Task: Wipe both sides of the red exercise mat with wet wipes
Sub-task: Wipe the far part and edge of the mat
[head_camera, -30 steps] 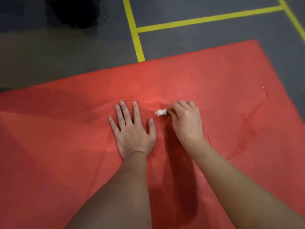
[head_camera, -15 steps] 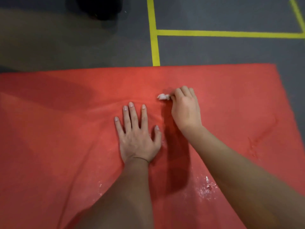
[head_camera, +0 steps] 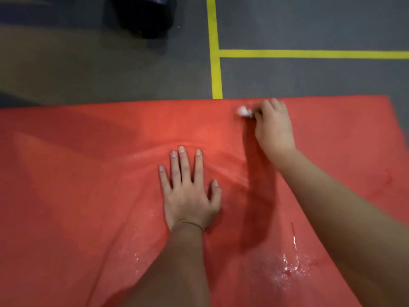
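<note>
Legible text, labels, brands, numbers: none found on any surface in view. Only sign-like marking: yellow tape lines on the grey floor, one running lengthwise and a second branching off it to the right. Both are plain and carry no lettering.

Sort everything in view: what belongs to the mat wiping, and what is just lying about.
Part of the job: red mat, wet wipe pinched by the right hand, left hand flat on the mat.
Just lying about: dark object on the grey floor beyond the mat, yellow tape lines.
</note>
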Available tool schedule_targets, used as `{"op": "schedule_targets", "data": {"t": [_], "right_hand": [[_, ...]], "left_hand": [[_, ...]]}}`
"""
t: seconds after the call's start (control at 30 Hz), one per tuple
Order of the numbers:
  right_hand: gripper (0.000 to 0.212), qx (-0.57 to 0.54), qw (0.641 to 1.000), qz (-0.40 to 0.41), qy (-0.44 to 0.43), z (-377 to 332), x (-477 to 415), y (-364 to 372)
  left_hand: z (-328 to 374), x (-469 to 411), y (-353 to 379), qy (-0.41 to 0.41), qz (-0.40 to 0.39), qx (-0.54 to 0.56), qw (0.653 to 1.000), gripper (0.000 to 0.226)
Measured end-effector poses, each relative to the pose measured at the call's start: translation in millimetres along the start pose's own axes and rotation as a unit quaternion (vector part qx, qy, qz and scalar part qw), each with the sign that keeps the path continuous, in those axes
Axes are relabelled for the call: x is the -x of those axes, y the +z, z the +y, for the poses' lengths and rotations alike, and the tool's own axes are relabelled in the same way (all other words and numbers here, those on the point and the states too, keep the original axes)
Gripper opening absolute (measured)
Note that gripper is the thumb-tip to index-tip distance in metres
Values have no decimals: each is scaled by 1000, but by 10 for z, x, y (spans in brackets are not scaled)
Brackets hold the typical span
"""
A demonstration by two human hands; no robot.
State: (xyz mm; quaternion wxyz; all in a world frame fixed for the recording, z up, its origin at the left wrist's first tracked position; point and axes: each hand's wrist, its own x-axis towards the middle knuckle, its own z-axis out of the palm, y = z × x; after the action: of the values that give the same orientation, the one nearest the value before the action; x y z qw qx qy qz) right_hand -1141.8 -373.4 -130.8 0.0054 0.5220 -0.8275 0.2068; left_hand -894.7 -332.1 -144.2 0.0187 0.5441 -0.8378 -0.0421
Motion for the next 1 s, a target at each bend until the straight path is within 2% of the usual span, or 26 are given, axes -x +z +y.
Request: {"op": "schedule_targets", "data": {"t": [0.1,0.2,0.33,0.53,0.6,0.7,0.8,0.93,1.0], "right_hand": [[9,-24,999,23,0,9,504,-99],[17,23,999,25,23,-8,297,-49],[18,4,1000,-19,-21,-18,71,-19],[13,-18,998,-60,-27,-2,1324,-381],[12,-22,998,-53,-27,8,1567,-502],[16,-6,999,-21,-34,-15,1363,-398],[22,-27,1000,4,0,-77,1265,-296],[12,-38,998,9,42,-61,1952,-407],[10,-80,995,23,58,-108,2420,-511]], "left_hand": [[2,-3,-45,2,-3,6,1000,83],[-13,-4,-14,-1,-12,-5,1000,83],[-21,-16,8,-2,-6,-8,1000,83],[-33,-15,8,-2,-6,-11,1000,81],[-20,-11,19,0,-7,-8,1000,81],[-27,-22,33,0,-2,-4,1000,80],[-30,-36,26,1,7,-6,1000,80],[-20,-34,45,3,20,-4,1000,79],[-7,-45,47,5,26,-10,1000,80]]}}
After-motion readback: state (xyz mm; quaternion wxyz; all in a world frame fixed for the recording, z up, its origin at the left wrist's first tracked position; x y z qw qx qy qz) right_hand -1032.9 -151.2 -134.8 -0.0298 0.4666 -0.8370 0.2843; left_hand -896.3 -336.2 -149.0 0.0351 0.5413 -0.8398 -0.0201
